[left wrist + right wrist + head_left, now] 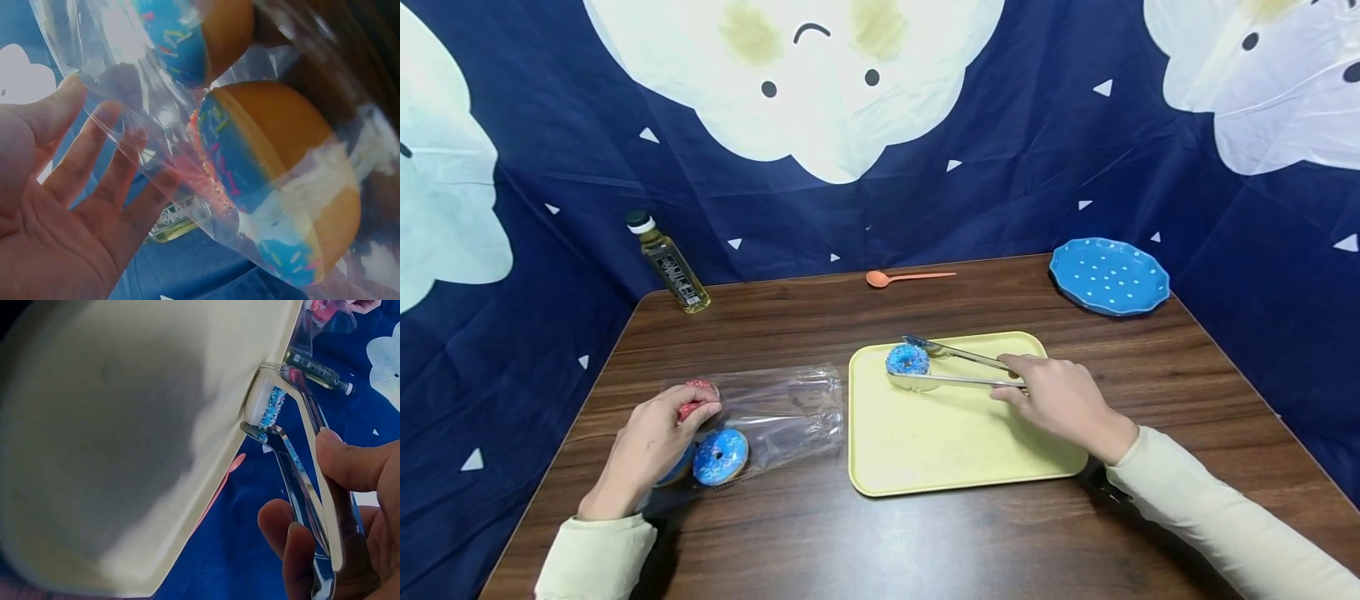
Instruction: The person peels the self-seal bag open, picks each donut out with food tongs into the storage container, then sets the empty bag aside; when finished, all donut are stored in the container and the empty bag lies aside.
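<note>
My left hand [651,437] pinches the edge of a clear plastic bag [797,417] beside a red-iced toy donut [688,410]. Blue-iced toy donuts with sprinkles [732,469] lie in the bag, one partly covered by the hand. Up close in the left wrist view, a blue-iced donut [294,137] shows through the film, with fingertips against the plastic. My right hand [1063,404] grips metal tongs [962,381] over the yellow tray [940,467]. The tong tips flank a small blue donut [895,360] standing near the tray's far left corner.
An oil bottle [676,271] stands at the back left of the wooden table [925,550]. An orange spoon [917,277] lies along the back edge. At the back right is a blue polka-dot plate [1108,277]. A blue cloud-print cloth [805,200] hangs behind.
</note>
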A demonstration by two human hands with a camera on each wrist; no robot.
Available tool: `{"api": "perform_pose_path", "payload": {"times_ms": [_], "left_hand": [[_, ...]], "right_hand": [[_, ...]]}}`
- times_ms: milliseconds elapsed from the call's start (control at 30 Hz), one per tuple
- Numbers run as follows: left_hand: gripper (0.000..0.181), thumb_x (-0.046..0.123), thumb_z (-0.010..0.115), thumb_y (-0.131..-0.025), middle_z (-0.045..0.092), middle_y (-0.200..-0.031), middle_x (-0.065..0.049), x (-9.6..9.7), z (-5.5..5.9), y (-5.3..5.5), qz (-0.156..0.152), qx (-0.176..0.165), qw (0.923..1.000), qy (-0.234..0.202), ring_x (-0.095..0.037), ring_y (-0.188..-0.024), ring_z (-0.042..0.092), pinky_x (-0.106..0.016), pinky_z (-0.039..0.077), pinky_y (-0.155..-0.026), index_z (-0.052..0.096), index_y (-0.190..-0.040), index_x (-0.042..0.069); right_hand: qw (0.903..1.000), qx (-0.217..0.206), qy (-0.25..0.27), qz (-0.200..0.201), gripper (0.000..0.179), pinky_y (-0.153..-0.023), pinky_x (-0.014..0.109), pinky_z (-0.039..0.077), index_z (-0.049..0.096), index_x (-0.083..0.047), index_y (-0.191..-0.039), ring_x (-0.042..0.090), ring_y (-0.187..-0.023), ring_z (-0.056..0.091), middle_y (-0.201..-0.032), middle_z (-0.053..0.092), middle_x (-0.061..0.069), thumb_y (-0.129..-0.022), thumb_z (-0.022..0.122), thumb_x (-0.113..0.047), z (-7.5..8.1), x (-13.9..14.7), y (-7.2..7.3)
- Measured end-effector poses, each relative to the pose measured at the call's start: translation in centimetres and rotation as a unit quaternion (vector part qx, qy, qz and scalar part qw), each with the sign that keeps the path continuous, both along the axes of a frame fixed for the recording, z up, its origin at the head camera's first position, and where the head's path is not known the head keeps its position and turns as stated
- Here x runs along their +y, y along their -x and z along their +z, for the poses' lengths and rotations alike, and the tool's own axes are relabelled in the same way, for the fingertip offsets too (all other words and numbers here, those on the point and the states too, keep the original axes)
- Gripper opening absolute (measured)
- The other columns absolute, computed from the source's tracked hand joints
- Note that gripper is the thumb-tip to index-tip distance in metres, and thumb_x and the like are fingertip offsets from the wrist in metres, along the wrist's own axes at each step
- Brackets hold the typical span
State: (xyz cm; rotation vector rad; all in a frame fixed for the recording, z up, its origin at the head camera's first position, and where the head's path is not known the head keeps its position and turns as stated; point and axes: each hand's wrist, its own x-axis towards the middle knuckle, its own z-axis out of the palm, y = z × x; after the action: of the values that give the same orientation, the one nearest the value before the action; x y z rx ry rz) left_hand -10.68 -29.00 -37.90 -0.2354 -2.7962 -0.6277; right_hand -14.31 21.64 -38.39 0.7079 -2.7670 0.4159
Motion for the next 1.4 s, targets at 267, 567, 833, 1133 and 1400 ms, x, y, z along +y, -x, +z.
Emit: {"api": "perform_pose_path", "payload": {"times_ms": [267,567,833,1133,1400], "left_hand": [[0.011,0.024,0.072,-0.095,0.07,-0.109,-0.009,0.0,-0.1,-0.1,0.005,-0.007,1.0,0.0,-0.036,-0.102,0.067,-0.059,0.049,-0.08,0.074,-0.1,0.015],[0.012,0.025,0.072,-0.095,0.07,-0.11,-0.009,0.0,-0.1,-0.1,0.011,-0.012,0.9999,0.0,-0.036,-0.102,0.067,-0.06,0.049,-0.079,0.075,-0.1,0.014],[0.011,0.024,0.073,-0.094,0.071,-0.109,-0.009,0.1,-0.2,-0.1,0.012,-0.011,0.9999,0.0,-0.036,-0.1,0.067,-0.06,0.049,-0.078,0.074,-0.099,0.014],[0.014,0.025,0.07,-0.097,0.07,-0.111,-0.012,-0.1,0.1,0.0,0.017,-0.025,0.9995,0.003,-0.038,-0.103,0.066,-0.061,0.05,-0.08,0.074,-0.102,0.013],[0.016,0.028,0.069,-0.097,0.07,-0.109,-0.011,-0.1,0.2,0.1,0.016,-0.026,0.9995,0.005,-0.038,-0.102,0.066,-0.06,0.05,-0.077,0.073,-0.102,0.014]], "right_hand": [[0.9999,-0.002,0.001,-0.016,0.046,-0.052,0.05,0.05,0.071,-0.006,-0.121,0.033,-0.07,0.069,-0.1,0.074,0.014,-0.087,0.079,-0.037,-0.1,0.7,-0.2],[0.9998,-0.004,0.005,-0.021,0.047,-0.05,0.051,0.049,0.07,-0.007,-0.121,0.036,-0.069,0.069,-0.101,0.074,0.016,-0.086,0.08,-0.037,-0.1,0.6,-0.1],[0.9997,-0.003,0.013,-0.022,0.052,-0.052,0.05,0.05,0.068,-0.006,-0.125,0.034,-0.07,0.069,-0.105,0.073,0.016,-0.087,0.079,-0.038,0.0,0.4,0.1],[0.9997,0.013,0.015,-0.011,0.049,-0.051,0.047,0.049,0.069,-0.007,-0.124,0.031,-0.069,0.068,-0.103,0.073,0.013,-0.086,0.08,-0.036,0.3,-0.2,0.1],[0.9994,0.032,0.011,-0.001,0.049,-0.049,0.044,0.049,0.069,-0.007,-0.124,0.028,-0.068,0.067,-0.105,0.074,0.013,-0.086,0.081,-0.036,0.6,-0.9,0.3]]}}
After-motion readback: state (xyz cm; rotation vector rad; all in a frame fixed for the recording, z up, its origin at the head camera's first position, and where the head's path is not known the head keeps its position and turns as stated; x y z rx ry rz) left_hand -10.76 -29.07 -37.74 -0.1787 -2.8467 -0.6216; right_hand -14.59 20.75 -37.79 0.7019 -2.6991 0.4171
